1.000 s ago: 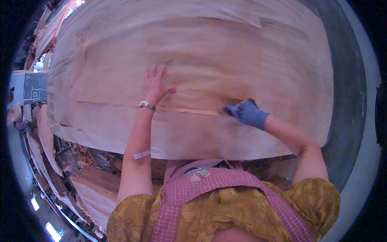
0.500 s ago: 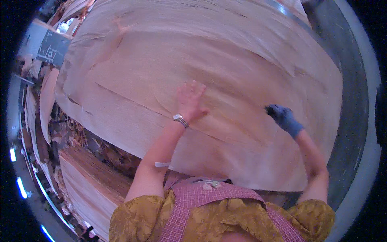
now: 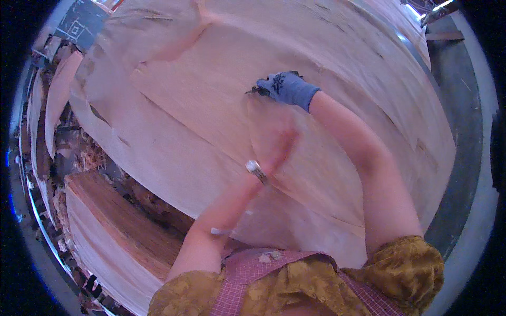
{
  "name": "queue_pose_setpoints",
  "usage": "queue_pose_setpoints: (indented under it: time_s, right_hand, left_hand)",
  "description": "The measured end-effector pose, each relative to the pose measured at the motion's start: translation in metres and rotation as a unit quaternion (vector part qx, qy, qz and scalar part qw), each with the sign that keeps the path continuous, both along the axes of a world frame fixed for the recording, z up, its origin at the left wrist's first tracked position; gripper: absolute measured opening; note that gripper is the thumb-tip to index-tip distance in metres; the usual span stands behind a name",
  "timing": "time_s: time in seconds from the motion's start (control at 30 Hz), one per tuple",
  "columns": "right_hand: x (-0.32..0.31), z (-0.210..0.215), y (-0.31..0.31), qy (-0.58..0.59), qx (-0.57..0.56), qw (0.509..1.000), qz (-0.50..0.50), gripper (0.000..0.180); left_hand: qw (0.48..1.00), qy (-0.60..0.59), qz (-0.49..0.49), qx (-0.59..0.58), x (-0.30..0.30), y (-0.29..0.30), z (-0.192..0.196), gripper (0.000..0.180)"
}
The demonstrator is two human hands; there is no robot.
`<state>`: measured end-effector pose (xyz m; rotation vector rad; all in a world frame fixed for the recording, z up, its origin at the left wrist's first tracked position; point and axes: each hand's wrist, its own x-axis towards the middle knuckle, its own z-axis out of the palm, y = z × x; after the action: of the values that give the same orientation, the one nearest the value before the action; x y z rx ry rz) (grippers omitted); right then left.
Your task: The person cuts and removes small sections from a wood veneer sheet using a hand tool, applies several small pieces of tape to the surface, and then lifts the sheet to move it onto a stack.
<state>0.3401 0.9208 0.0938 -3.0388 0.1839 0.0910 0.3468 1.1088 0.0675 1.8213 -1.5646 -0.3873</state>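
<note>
A broad, pale pinkish-tan sheet of wood veneer (image 3: pixel 200 116), rippled and creased, spreads out in front of me. My right hand (image 3: pixel 287 89), in a blue-grey glove with dark patches, reaches across to the sheet's middle. Its fingers are curled, and a thin dark tip sticks out at their left; whether that is a tool or part of the glove is unclear. Nearer to me, my bare left hand (image 3: pixel 279 145) is over the veneer, its fingers smeared by motion. A wristwatch (image 3: pixel 255 171) circles that wrist.
At the lower left lies a thick stack of veneer (image 3: pixel 121 226) with a brown cut edge. Scraps and shavings (image 3: pixel 92 155) fill the gap beside it. A blue-grey marked panel (image 3: pixel 79 26) stands at the far left. Along the right runs a dark grey surface (image 3: pixel 458 121).
My right hand has swept left and away from me, from the sheet's right side to its middle. My left hand has shifted right and slightly nearer. The view has turned a little.
</note>
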Motion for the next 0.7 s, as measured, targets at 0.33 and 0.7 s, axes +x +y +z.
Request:
queue_pose_setpoints:
  time_s: [0.33, 0.7]
  right_hand:
    - [-0.079, 0.037, -0.060, 0.095, 0.025, 0.994, -0.048, 0.027]
    - [-0.287, 0.040, -0.058, 0.058, 0.048, 0.965, -0.253, 0.018]
  left_hand:
    - [0.969, -0.201, 0.020, 0.143, 0.082, -0.079, 0.040, 0.113]
    - [0.955, -0.154, -0.091, 0.236, -0.061, -0.134, 0.072, 0.105]
